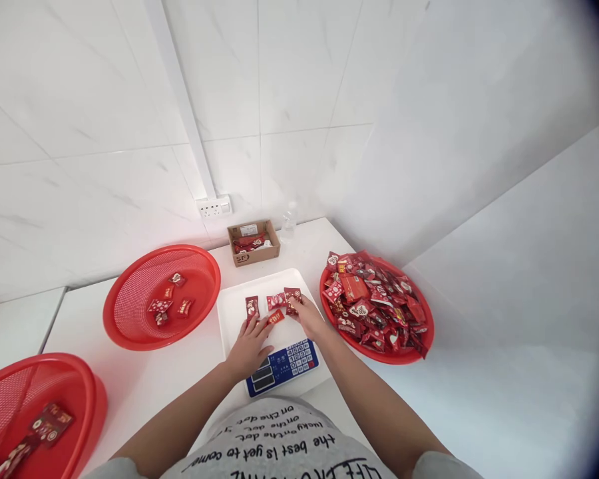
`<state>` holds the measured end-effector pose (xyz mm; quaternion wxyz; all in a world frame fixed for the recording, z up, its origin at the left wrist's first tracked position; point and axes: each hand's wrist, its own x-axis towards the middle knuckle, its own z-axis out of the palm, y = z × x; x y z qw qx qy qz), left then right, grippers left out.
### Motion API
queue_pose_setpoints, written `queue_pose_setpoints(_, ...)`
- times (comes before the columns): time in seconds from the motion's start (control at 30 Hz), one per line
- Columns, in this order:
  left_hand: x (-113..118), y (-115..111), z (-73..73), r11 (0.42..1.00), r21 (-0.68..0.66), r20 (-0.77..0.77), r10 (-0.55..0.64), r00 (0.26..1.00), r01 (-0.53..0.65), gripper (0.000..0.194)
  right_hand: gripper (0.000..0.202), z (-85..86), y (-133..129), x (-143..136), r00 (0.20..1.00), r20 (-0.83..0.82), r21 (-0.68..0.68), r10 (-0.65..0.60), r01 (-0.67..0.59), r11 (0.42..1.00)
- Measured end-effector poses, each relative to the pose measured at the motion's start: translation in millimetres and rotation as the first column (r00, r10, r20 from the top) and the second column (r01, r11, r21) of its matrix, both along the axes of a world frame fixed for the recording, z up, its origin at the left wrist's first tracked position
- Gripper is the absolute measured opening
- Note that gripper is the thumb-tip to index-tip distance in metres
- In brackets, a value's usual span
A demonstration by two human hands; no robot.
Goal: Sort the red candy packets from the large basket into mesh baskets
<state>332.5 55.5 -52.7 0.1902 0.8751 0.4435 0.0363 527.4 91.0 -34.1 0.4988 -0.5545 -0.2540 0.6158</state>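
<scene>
A white weighing scale (234,286) with a blue keypad panel lies in front of me, and several small red snack packets are on its pan. My left hand (248,349) rests palm down over the pan's near left part, fingers spread. Its fingertips touch the lower end of an upright dark red packet (251,306) and reach the edge of an orange-red packet (276,317). At the pan's right side, my right hand (307,318) pinches a dark red snack packet (293,297) between thumb and fingers. Just left of that, a pinkish-red packet (275,302) lies flat.
A red basket (426,349) heaped with packets stands to the right. Two red mesh baskets, one left (124,293) and one nearer (92,399), hold a few packets. Behind the scale are a cardboard box (257,256) with packets and a clear bottle (289,216). Walls close the back and right.
</scene>
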Motion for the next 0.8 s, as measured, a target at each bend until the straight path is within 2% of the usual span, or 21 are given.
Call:
queue_pose_setpoints(0.13, -1, 1, 2.3, 0.999, -0.001, 0.005, 0.033, 0.999, -0.033, 0.057, 0.031, -8.3, -10, 2, 0.968, 0.250, 0.012, -0.007, 0.004, 1.000)
queue_pose_setpoints(0.23, 0, 7, 2.4, 0.998, 0.000, -0.005, 0.065, 0.998, -0.065, 0.057, 0.031, -10.2, -22, 6, 0.955, 0.297, -0.022, 0.010, -0.004, 1.000)
queue_pose_setpoints(0.3, 1, 12, 0.3, 0.996, 0.016, 0.009, 0.089, 0.996, -0.089, 0.058, 0.033, -8.7, -28, 5, 0.959, 0.269, -0.030, 0.084, -0.079, 0.996)
queue_pose_setpoints(0.37, 0, 17, -2.5, 0.993, 0.036, 0.033, 0.114, 0.993, -0.115, 0.060, 0.039, -6.6, -32, 3, 0.925, 0.326, -0.008, 0.193, -0.201, 0.980)
queue_pose_setpoints(0.43, -1, 22, -4.8, 0.989, 0.046, 0.047, 0.141, 0.989, -0.143, 0.064, 0.046, -5.2, -34, 2, 0.817, 0.526, 0.027, 0.236, -0.294, 0.956)
queue_pose_setpoints(0.5, -4, 26, -6.0, 0.984, 0.041, 0.045, 0.173, 0.984, -0.175, 0.071, 0.049, -4.9, -36, 2, 0.645, 0.736, 0.054, 0.205, -0.357, 0.933)
queue_pose_setpoints(0.6, -8, 31, -6.2, 0.978, 0.019, 0.017, 0.207, 0.978, -0.208, 0.078, 0.049, -6.0, -38, 2, 0.428, 0.880, 0.016, 0.206, -0.461, 0.887)
queue_pose_setpoints(0.7, -9, 33, -5.9, 0.977, -0.003, -0.012, 0.213, 0.977, -0.213, 0.079, 0.049, -7.2, -41, -1, 0.299, 0.921, -0.046, 0.252, -0.557, 0.829)
queue_pose_setpoints(0.8, -5, 34, -4.6, 0.975, -0.014, -0.027, 0.220, 0.975, -0.220, 0.077, 0.048, -7.8, -43, -5, 0.239, 0.935, -0.071, 0.262, -0.598, 0.798)
